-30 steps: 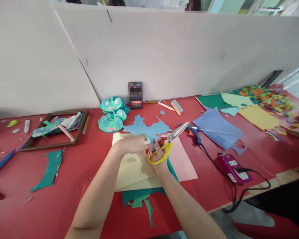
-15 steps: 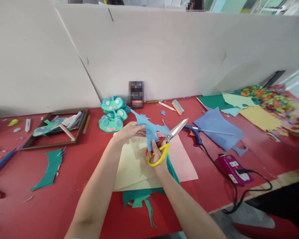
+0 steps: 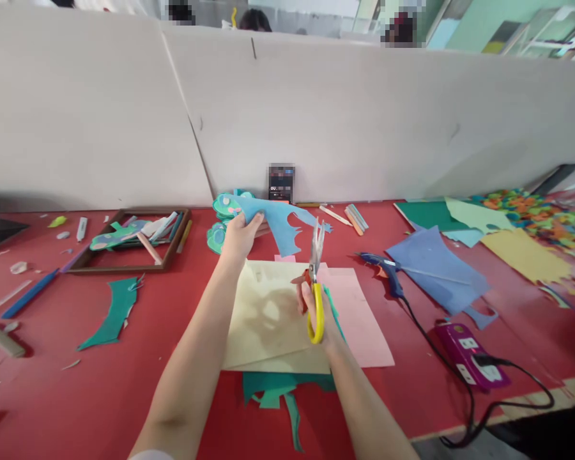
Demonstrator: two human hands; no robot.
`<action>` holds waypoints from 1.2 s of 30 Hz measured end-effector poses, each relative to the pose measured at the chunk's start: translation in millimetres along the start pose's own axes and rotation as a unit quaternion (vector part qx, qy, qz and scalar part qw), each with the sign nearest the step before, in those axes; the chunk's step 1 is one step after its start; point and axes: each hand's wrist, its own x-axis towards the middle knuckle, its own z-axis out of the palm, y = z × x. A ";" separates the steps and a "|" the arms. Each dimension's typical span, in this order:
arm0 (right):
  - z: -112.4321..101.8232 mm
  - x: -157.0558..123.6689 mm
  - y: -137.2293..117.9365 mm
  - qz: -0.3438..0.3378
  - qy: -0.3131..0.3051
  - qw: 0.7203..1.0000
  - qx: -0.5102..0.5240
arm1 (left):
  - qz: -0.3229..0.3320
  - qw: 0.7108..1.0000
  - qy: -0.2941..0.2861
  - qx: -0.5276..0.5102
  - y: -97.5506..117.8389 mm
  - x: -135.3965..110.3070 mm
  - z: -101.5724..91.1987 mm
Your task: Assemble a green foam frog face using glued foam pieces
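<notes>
Both hands [image 3: 242,237] [image 3: 307,296] full: blue sheet [image 3: 278,220] left, scissors [image 3: 315,255] right, seemingly froglike shapes [image 3: 216,237] behind sheet

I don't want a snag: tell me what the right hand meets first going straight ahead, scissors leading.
Probably the narrow end of the blue sheet, which lines up with the tips of the scissors; depth is unclear, though.

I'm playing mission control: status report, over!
Left grip: ragged blue sheet, raised. Right grip: scissors, blades pointing away. Cream sheets beneath; nothing visibly blocking.
</notes>
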 end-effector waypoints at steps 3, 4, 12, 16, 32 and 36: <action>-11.3 -1.7 -4.0 0.026 -0.068 0.995 -0.068 | 0.005 1.000 0.011 0.000 2.8 1.1 -4.4; -14.4 -3.1 -5.4 0.035 -0.079 0.993 -0.076 | 0.006 1.000 0.016 0.002 3.5 1.2 -5.3; -23.7 -18.0 -18.8 0.024 -0.152 0.974 -0.168 | 0.015 0.995 0.082 0.055 13.0 -2.2 -8.6; -21.5 -19.8 -23.7 -0.003 -0.173 0.968 -0.182 | 0.035 0.991 0.122 0.043 18.3 -2.7 -13.2; -24.9 -18.4 -21.4 -0.011 -0.195 0.951 -0.238 | 0.046 0.997 0.061 0.031 20.2 -6.4 -12.0; -23.3 -18.1 -21.0 -0.005 -0.181 0.957 -0.225 | 0.051 0.998 0.019 0.012 14.2 -6.7 -5.3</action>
